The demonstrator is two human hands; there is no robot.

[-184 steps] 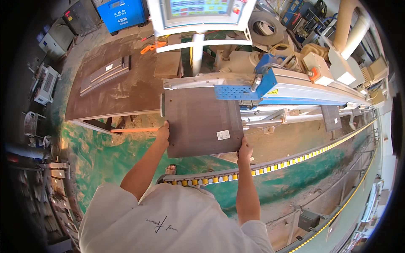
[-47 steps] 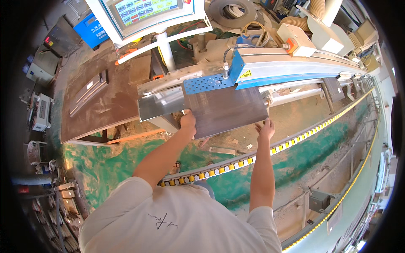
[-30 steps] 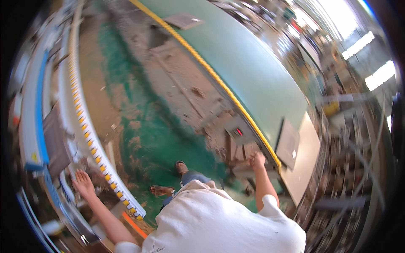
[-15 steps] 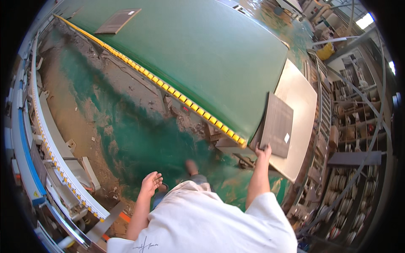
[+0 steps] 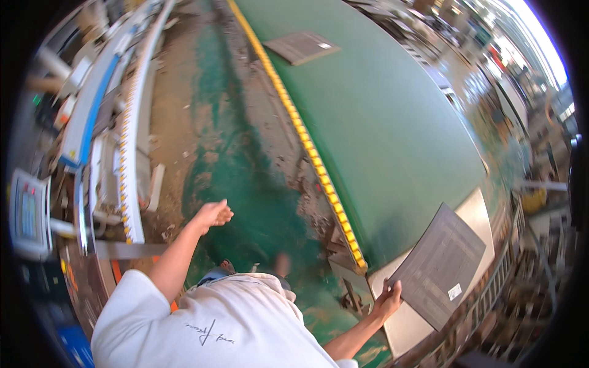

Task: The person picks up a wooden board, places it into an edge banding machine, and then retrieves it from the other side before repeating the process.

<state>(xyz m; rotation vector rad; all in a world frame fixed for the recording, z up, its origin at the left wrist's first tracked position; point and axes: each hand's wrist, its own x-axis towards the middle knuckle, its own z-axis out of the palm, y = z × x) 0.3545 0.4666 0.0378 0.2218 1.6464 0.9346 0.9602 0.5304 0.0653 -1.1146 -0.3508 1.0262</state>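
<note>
My right hand (image 5: 389, 299) grips the near-left edge of a dark grey-brown wood-grain panel (image 5: 437, 264) with a small white label. That panel lies or hovers over the pale end plate (image 5: 477, 214) of a green conveyor belt (image 5: 368, 122); whether it touches the plate, I cannot tell. Out over the floor at left, my left hand (image 5: 215, 214) holds nothing, its fingers loosely bent and apart. A second wood-grain panel (image 5: 302, 46), also with a white label, rests farther up the belt.
Yellow rollers (image 5: 319, 162) line the belt's left edge. Across the green-stained floor (image 5: 239, 190) runs a long machine with a white rail (image 5: 136, 122). A control screen (image 5: 29, 211) stands at far left. Metal racking (image 5: 540, 270) is at the right, blurred.
My view has swung leftward, so the belt and its panels appear farther right. The gripped panel looks larger and turned, farther off the belt's end. My left arm has reached farther out.
</note>
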